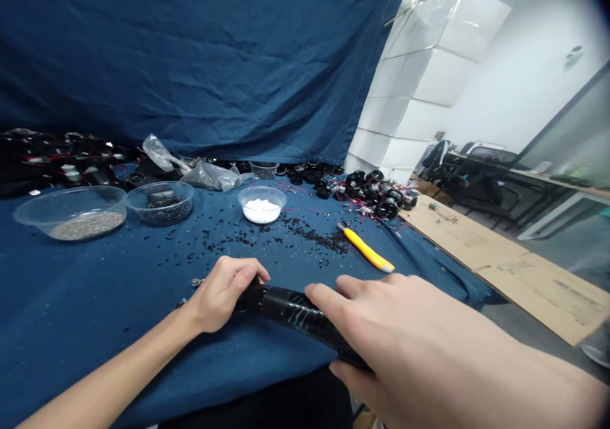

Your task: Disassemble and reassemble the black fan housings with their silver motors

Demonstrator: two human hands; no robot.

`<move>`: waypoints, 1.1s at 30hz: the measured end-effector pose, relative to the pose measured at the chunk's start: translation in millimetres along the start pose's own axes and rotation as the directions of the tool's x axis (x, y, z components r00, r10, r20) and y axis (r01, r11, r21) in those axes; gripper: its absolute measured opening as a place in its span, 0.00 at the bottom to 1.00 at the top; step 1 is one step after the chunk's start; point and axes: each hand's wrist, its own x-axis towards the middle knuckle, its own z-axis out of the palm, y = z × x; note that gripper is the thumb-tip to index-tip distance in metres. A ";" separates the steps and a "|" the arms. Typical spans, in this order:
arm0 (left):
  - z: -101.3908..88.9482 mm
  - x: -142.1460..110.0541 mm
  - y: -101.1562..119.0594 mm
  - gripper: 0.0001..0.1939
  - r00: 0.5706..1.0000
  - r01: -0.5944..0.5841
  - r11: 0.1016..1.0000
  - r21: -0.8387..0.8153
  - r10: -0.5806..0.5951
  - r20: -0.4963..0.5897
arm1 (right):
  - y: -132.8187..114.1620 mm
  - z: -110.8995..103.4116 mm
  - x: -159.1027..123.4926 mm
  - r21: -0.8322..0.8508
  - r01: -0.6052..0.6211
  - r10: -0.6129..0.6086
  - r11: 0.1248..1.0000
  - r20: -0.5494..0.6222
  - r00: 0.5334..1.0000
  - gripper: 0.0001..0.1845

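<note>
My right hand point(381, 321) is wrapped around the body of a black electric screwdriver point(295, 309), held slanting above the front of the table. At the tool's far end my left hand point(223, 292) is closed, with the thumb and fingers on a black part point(248, 295) that is mostly covered; its exact kind cannot be made out. The screwdriver's tip is hidden there. A small metal piece point(197, 282) shows just beyond my left wrist. Past my right hand, a yellow-handled cutter knife point(366, 249) lies on the blue cloth.
Clear bowls hold silvery bits point(88, 224), dark screws point(166, 210) and white pieces point(262, 210). Tiny black pieces point(324, 239) are scattered mid-table. Black parts with red wires point(381, 194) are heaped at the back right. Cardboard point(515, 264) lies to the right.
</note>
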 end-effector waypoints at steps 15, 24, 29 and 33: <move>-1.8 1.7 4.2 0.26 0.999 0.015 0.997 0.082 -0.017 0.027 | -3.9 6.7 4.6 -0.200 0.081 -0.096 0.976 -0.069 0.993 0.16; -4.9 4.5 -4.7 0.22 0.985 0.079 0.992 -0.099 -0.093 -0.147 | 5.9 7.3 11.6 0.060 -0.029 0.037 0.998 -0.128 0.991 0.10; -28.2 12.5 -18.3 0.24 0.863 0.144 0.904 -0.404 -0.314 -0.395 | 38.1 13.9 23.1 0.284 -0.095 0.136 0.954 -0.131 0.982 0.20; -50.2 11.8 -18.2 0.26 0.756 0.105 0.687 -0.719 -0.525 -0.391 | 61.0 53.5 38.5 0.395 -0.113 0.194 0.912 -0.173 0.966 0.21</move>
